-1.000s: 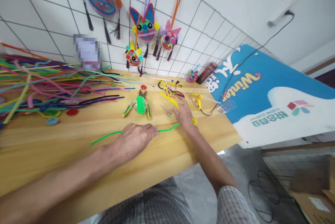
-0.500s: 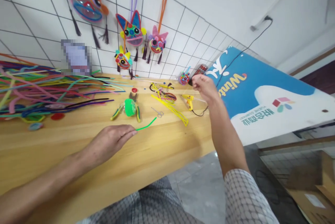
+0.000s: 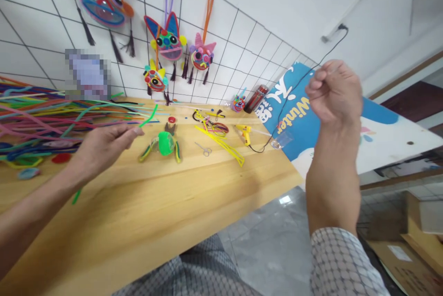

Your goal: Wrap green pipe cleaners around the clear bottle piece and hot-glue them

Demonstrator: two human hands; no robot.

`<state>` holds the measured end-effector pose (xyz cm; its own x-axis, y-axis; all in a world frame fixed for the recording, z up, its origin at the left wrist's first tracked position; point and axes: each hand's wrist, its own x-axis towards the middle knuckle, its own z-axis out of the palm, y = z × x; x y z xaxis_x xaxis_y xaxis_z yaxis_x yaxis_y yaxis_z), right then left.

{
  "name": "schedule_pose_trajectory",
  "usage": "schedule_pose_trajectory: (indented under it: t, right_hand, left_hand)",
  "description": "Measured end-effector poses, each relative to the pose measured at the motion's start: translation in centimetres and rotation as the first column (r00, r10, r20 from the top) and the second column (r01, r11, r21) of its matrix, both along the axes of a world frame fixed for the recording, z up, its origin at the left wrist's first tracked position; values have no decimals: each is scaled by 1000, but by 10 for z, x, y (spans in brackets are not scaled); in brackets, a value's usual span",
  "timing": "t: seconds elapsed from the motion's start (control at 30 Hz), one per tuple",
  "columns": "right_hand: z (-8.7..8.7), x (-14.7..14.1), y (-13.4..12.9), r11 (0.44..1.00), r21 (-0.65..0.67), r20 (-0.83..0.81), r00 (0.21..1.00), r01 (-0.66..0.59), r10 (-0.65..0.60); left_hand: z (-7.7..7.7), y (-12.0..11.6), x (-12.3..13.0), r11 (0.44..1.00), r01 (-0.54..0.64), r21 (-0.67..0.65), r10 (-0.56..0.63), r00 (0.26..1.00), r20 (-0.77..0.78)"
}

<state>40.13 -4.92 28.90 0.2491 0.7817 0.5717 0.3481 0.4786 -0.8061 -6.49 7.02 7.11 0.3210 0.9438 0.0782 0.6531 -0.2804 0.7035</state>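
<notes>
My left hand [image 3: 107,147] pinches a green pipe cleaner [image 3: 149,117]; one end sticks out past the fingertips and another shows below the wrist. To its right on the table lie pliers [image 3: 177,152] with yellow-and-green handles and a clear ball with a green patch [image 3: 166,143] resting on them. My right hand [image 3: 334,91] is raised high at the right, in front of the blue-and-white board. Its fingers are curled together, and whatever they may hold is hidden. Between the hands lie small scissors [image 3: 206,151], yellow pipe cleaners [image 3: 224,148] and a yellow glue gun [image 3: 244,133].
Many coloured pipe cleaners [image 3: 38,121] are heaped at the left. Decorated masks [image 3: 169,42] hang on the wire grid behind. A dark red flask [image 3: 255,98] stands by the blue-and-white board [image 3: 277,88]. The glue gun's cord [image 3: 282,121] runs up to the wall.
My right hand has moved up and to the right, away from the small mask and flask. My left hand has moved left and up with the green pipe cleaner. The view has shifted slightly.
</notes>
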Motion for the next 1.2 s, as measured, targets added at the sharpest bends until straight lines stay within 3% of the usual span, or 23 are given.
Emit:
schedule_pose_trajectory:
  t: [0.1,0.17,0.2,0.27,0.33,0.37,0.47,0.57,0.67,0.77,0.87,0.97,1.03,1.1,1.17,1.2]
  right_hand:
    - [-10,-17,9,999,-1,0,999,-48,48]
    - [-24,-33,13,995,-44,9,996,-86,86]
    - [-30,-42,15,991,-80,17,994,-108,110]
    - [-41,-60,15,977,-146,31,986,-155,161]
    - [-48,-78,14,963,-183,36,977,-198,208]
    - [-50,-87,13,956,-193,38,971,-223,234]
    - [-52,-112,13,926,-223,53,945,-303,322]
    - [-57,-130,15,892,-281,71,919,-353,387]
    - [-65,-129,20,870,-335,78,909,-362,409]
    - [-79,-108,31,889,-328,73,930,-318,359]
    - [-101,-79,49,916,-310,21,961,-255,274]
    - [-126,-66,69,918,-321,-48,972,-233,230]
    - [-135,-69,77,914,-323,-79,969,-245,232]
    - [-136,-78,76,911,-309,-76,962,-273,262]
    - [-130,-91,70,911,-283,-34,953,-300,303]
    - [-125,-98,65,911,-272,-4,947,-311,322]
  left_hand:
    - [8,16,0,982,-74,175,120,955,-270]
    - [18,16,6,912,-85,402,253,887,-385]
    - [25,13,11,883,-51,467,257,884,-390]
    - [39,5,28,881,7,472,142,949,-281]
    - [51,-1,54,935,145,323,-90,980,-177]
    - [55,-3,71,935,224,274,-199,973,-115]
    - [57,-4,135,872,414,262,-448,890,87]
    - [48,-1,196,829,538,155,-559,789,256]
    - [40,2,226,734,679,5,-632,680,371]
    - [38,8,215,716,695,-64,-576,639,510]
    - [50,14,184,740,670,-56,-512,616,599]
    - [72,20,153,838,545,-7,-414,644,643]
    - [85,25,138,907,421,-9,-359,784,507]
    - [91,31,128,937,344,-58,-327,925,192]
    - [89,37,127,946,307,-101,-314,948,-54]
    - [86,39,130,956,283,-80,-290,952,-96]
